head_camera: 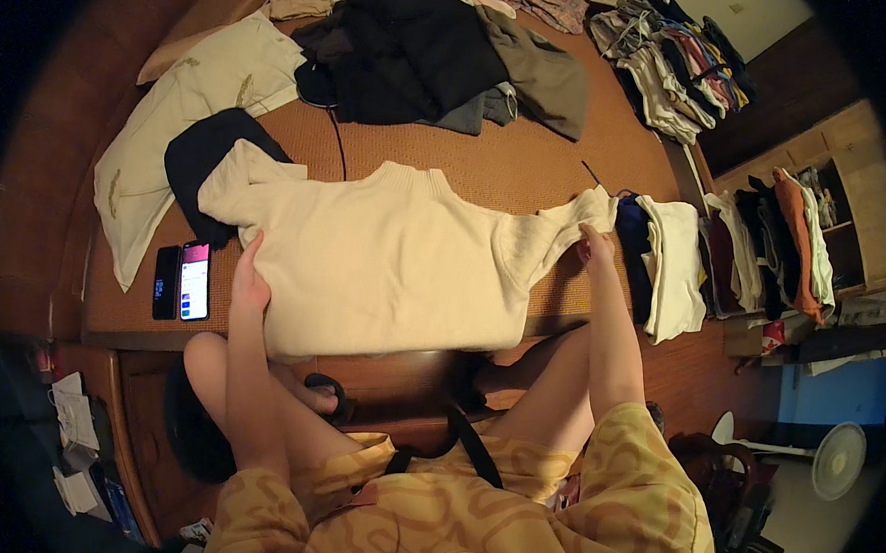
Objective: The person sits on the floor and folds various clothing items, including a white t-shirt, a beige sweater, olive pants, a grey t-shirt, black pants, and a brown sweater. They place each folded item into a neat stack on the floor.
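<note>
A cream knit sweater (397, 256) lies before me on a woven mat (436, 138), with its ribbed neckline at the far side. Its lower body is folded under or hangs at the near edge of the mat. My right hand (596, 246) pinches the sleeve on the right near its cuff, holding it out to the side. Against the sweater's left edge rests my left hand (250, 275); whether its fingers grip the knit is unclear. The other sleeve is bunched at upper left, over a black garment (215, 157).
Two phones (194, 282) lie left of the sweater, one screen lit. A white printed garment (179, 125) spreads beyond them. Dark clothes (409, 53) are heaped at the back. Folded white clothes (671, 261) and further stacks (657, 62) line the right side. A white fan (840, 460) stands lower right.
</note>
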`<state>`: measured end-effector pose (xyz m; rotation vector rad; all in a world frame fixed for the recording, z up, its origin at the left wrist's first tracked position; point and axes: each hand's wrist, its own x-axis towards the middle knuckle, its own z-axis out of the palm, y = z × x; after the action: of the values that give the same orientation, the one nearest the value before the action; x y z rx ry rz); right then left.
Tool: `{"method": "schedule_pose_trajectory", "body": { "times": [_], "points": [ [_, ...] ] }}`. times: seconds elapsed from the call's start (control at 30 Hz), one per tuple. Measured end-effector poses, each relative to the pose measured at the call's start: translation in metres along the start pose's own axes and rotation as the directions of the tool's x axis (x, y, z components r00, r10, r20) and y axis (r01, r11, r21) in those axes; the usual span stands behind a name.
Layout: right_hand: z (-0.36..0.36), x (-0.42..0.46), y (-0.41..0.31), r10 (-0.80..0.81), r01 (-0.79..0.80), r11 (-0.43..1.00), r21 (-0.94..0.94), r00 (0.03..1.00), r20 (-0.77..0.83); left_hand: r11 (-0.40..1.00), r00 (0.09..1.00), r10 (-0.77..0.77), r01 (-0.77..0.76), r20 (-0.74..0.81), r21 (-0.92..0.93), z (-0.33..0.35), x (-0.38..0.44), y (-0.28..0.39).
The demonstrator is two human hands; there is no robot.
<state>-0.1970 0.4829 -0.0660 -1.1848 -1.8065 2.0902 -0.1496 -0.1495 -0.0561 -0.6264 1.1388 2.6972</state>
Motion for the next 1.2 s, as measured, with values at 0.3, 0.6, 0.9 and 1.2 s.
{"method": "schedule_pose_trajectory", "body": {
  "times": [0.3,0.6,0.9,1.2],
  "points": [
    [-0.044,-0.034,-0.063,-0.333,0.181,0.689,0.702,0.939,0.085,0.886,0.945,0.321,-0.322,-0.058,-0.333,-0.002,0.001,0.017],
    [0.140,-0.203,0.012,-0.731,0.822,0.430,-0.374,0.560,0.391,0.899,0.893,0.430,-0.437,-0.131,-0.029,0.017,-0.004,0.017],
    [0.169,-0.221,0.115,-0.277,0.911,-0.018,-0.411,0.391,0.878,0.862,0.972,0.156,-0.220,-0.174,-0.456,-0.011,0.000,0.017],
    [0.135,-0.184,0.118,-0.299,0.796,-0.270,-0.541,0.465,0.833,0.816,0.902,0.431,-0.397,-0.015,-0.420,0.010,-0.018,0.062]
  ]
}}
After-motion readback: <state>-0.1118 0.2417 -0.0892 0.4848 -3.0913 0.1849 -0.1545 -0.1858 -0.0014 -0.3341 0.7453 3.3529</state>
